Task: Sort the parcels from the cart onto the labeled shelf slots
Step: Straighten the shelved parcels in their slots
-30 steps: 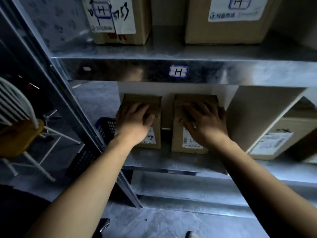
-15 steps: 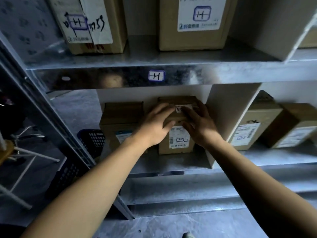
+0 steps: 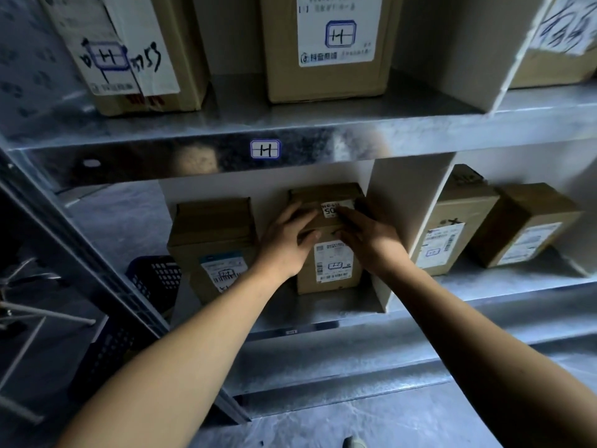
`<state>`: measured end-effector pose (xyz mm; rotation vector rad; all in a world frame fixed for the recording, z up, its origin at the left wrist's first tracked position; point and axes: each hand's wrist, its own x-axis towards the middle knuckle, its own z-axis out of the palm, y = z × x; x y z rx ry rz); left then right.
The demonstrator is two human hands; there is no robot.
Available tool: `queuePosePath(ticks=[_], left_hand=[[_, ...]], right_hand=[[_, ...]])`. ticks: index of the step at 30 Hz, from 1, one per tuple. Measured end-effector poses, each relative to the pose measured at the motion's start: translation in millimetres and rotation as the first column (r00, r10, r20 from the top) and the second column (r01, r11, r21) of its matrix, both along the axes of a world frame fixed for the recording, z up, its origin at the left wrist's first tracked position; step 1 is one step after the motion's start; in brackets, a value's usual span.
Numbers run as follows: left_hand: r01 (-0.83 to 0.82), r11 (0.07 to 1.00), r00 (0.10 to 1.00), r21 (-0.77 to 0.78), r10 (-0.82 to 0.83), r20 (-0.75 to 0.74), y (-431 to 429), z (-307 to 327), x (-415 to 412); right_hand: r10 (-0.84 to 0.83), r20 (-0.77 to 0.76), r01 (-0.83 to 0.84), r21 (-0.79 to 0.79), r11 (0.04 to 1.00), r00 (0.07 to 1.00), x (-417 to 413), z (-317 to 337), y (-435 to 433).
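Both hands rest on one cardboard parcel [image 3: 332,270] that stands on the lower shelf [image 3: 484,286], at the middle of the frame. The slot it stands in lies below the handwritten "H" tag [image 3: 265,148] on the edge of the shelf above. The left hand [image 3: 284,244] lies over the parcel's top left edge. Its fingers [image 3: 297,215] are close together and nearly straight on the top, and its thumb is on the front face. The right hand [image 3: 368,240] mirrors it on the right side. Its fingers [image 3: 352,218] are stretched flat beside a small white sticker [image 3: 332,209], and its thumb also touches the front. Neither hand is curled round the box; both press on it.

The parcel's printed label faces out and seems to carry an "H" mark, though it is too small to be sure. A second parcel [image 3: 213,240] stands just left of it, and a pale divider [image 3: 397,221] stands close on its right. Beyond the divider are two more boxes [image 3: 452,234]. A dark plastic basket [image 3: 155,279] shows at lower left, behind the shelf post.

This looks like the placing step: the parcel is already in its slot and is being squared up. The next move probably calls for lifting both hands straight off without dragging the box forward, then turning to the cart, which is out of view, for another parcel.
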<state>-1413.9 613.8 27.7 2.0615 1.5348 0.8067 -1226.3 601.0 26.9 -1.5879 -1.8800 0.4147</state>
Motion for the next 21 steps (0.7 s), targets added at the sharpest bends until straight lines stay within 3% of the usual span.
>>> queuePosePath(ticks=[11, 16, 21], left_hand=[[-0.036, 0.999, 0.999, 0.025, 0.036, -0.020, -4, 2, -1], [-0.039, 0.975, 0.999, 0.218, 0.032, 0.037, -24, 7, -9], [-0.128, 0.954, 0.991, 0.272, 0.110, 0.080, -58, 7, -6]], right_hand=[[-0.035, 0.190, 0.022, 0.070, 0.997, 0.981, -5, 1, -13], [-0.076, 0.289, 0.021, 0.189, 0.982, 0.954, -5, 2, -38], [0.026, 0.300, -0.097, 0.223, 0.970, 0.954, 11, -7, -64]])
